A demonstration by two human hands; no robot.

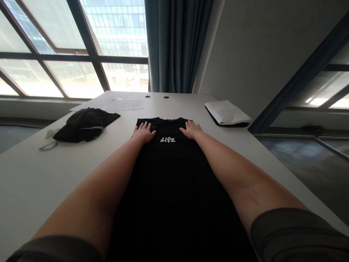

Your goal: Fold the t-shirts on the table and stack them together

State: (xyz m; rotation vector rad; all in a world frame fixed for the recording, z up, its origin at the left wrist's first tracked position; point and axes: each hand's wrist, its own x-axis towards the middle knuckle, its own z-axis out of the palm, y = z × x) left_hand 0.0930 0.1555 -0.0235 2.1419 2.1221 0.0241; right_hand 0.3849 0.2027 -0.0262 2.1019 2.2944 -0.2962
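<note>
Head view: shirt [177, 182] already flat, no crosswise fold visible. Left hand [144, 133] and right hand [192, 130] on its shoulders, fingers apart.

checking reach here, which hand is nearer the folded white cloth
Right. The right hand rests on the side of the black printed shirt facing the folded white cloth, apart from it; the left hand rests on the shirt's opposite side, farther away.

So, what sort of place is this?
Probably an office or similar workroom: a broad white table, loose papers on it, and large framed windows facing a glass-fronted building.
</note>
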